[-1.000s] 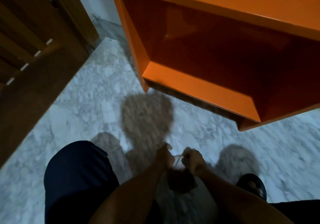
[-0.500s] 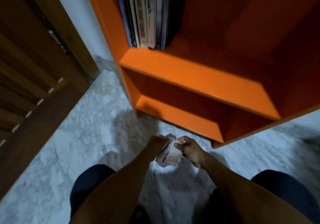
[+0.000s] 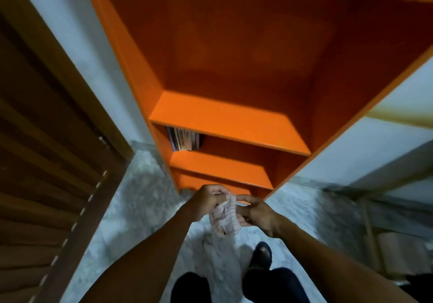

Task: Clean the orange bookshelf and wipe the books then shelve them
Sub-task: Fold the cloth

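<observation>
Orange bookshelf sits straight ahead, just past the cloth; left hand and right hand both pinch it, equally close.

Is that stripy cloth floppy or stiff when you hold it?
Probably floppy: the cloth sags in crumpled folds between the left hand and right hand. It likely weighs little, since fingertip pinches seem enough.
</observation>
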Demonstrator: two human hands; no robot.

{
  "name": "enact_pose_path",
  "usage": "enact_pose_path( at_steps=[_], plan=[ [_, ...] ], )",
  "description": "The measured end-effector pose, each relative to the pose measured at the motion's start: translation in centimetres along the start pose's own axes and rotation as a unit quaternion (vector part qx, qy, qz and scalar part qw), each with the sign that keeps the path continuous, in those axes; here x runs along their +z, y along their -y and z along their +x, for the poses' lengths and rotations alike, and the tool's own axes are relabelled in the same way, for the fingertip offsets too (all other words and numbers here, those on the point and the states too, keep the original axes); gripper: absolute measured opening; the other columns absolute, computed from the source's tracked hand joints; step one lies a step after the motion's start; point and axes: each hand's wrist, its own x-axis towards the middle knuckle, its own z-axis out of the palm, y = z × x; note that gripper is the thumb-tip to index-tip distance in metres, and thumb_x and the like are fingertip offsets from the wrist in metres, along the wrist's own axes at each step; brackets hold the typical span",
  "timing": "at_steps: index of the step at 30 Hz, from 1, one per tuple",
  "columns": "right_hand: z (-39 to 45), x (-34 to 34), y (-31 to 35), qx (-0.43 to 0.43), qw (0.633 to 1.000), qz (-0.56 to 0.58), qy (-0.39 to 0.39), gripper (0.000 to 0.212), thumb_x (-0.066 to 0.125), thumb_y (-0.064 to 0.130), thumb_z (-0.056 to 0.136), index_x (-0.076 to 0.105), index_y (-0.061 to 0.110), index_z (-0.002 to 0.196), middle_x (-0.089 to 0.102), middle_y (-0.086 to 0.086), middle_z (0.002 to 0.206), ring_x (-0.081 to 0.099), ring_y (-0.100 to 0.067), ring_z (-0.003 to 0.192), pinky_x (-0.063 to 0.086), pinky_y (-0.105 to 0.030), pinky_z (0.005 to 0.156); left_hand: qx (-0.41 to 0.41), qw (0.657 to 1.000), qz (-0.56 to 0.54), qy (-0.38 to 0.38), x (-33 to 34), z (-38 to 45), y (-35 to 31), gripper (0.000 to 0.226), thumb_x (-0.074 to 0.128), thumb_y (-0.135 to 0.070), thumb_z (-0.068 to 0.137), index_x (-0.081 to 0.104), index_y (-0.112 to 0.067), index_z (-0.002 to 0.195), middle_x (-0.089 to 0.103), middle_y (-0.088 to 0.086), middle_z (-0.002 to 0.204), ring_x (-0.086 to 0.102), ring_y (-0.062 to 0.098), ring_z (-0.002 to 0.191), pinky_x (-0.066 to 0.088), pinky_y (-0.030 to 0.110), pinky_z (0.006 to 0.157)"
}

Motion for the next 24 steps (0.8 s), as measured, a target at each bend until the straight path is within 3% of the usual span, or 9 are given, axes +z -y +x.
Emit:
enact_pose_path(
  at_steps=[3, 5, 9, 12, 16, 20, 24],
  plan=[
    [-5.5, -0.8, 2.3, -0.047, 0.998, -0.015, -0.042, 0.029, 0.072, 0.027, 0.090, 0.065, 0.023, 0.117, 0.069, -0.008, 0.086, 0.066, -0.015, 0.074, 0.051, -0.033, 0.076, 0.023, 0.999, 0.025, 0.041, 1.4, -2.4, -5.5, 0.006, 0.064, -0.006, 0.094, 0.069, -0.005, 0.090, 0.069, 0.004, 0.078, 0.061, 0.002, 0.059, 0.045, 0.015, 0.054],
    [-8.6, -1.5, 3.4, -0.083, 0.994, -0.006, -0.066, 0.030, 0.074, 0.026, 0.089, 0.067, 0.026, 0.118, 0.063, -0.007, 0.081, 0.064, -0.017, 0.074, 0.049, -0.035, 0.074, 0.036, 0.996, 0.038, 0.068, 2.9, -3.4, -8.6, 0.007, 0.066, -0.007, 0.093, 0.070, -0.007, 0.087, 0.068, 0.000, 0.073, 0.061, 0.003, 0.059, 0.045, 0.015, 0.054],
    [-14.3, -3.6, 4.1, -0.110, 0.985, -0.019, -0.128, 0.018, 0.073, 0.023, 0.089, 0.065, 0.008, 0.093, 0.064, -0.010, 0.079, 0.060, -0.019, 0.073, 0.046, -0.030, 0.068, 0.087, 0.991, 0.093, 0.048, 7.0, -4.4, -13.0, 0.023, 0.075, -0.011, 0.083, 0.073, -0.028, 0.067, 0.067, 0.009, 0.077, 0.058, 0.017, 0.072, 0.046, 0.026, 0.067],
    [-18.4, -6.7, 4.4, -0.131, 0.970, -0.055, -0.196, 0.011, 0.072, 0.019, 0.088, 0.064, 0.015, 0.081, 0.066, -0.003, 0.076, 0.059, -0.015, 0.073, 0.044, -0.028, 0.066, 0.136, 0.980, 0.139, 0.041, 11.1, -4.7, -16.1, 0.023, 0.073, -0.009, 0.083, 0.069, -0.024, 0.066, 0.063, 0.005, 0.070, 0.052, 0.014, 0.068, 0.041, 0.027, 0.065],
    [-24.0, -11.5, 6.0, -0.190, 0.937, -0.111, -0.272, 0.014, 0.075, 0.017, 0.082, 0.066, 0.021, 0.071, 0.068, -0.004, 0.081, 0.060, -0.017, 0.078, 0.048, -0.033, 0.072, 0.205, 0.962, 0.171, 0.056, 16.6, -5.6, -20.3, 0.016, 0.071, -0.008, 0.085, 0.067, -0.020, 0.076, 0.063, -0.009, 0.065, 0.054, 0.000, 0.060, 0.043, 0.019, 0.062],
    [-28.8, -16.0, 9.0, -0.238, 0.887, -0.169, -0.358, 0.021, 0.072, 0.007, 0.088, 0.057, 0.013, 0.073, 0.062, -0.003, 0.070, 0.055, -0.015, 0.070, 0.044, -0.035, 0.069, 0.264, 0.943, 0.195, 0.061, 21.5, -5.6, -25.1, 0.005, 0.069, -0.018, 0.089, 0.073, -0.016, 0.091, 0.069, -0.005, 0.081, 0.061, 0.008, 0.077, 0.046, 0.017, 0.067],
    [-32.3, -19.7, 13.2, -0.294, 0.827, -0.165, -0.449, 0.023, 0.073, 0.009, 0.087, 0.054, 0.013, 0.075, 0.064, -0.002, 0.067, 0.057, -0.016, 0.067, 0.044, -0.033, 0.064, 0.309, 0.927, 0.205, 0.048, 25.4, -5.6, -31.3, 0.014, 0.063, -0.024, 0.093, 0.072, -0.014, 0.089, 0.061, -0.008, 0.076, 0.053, 0.006, 0.070, 0.037, 0.011, 0.054]
  ],
)
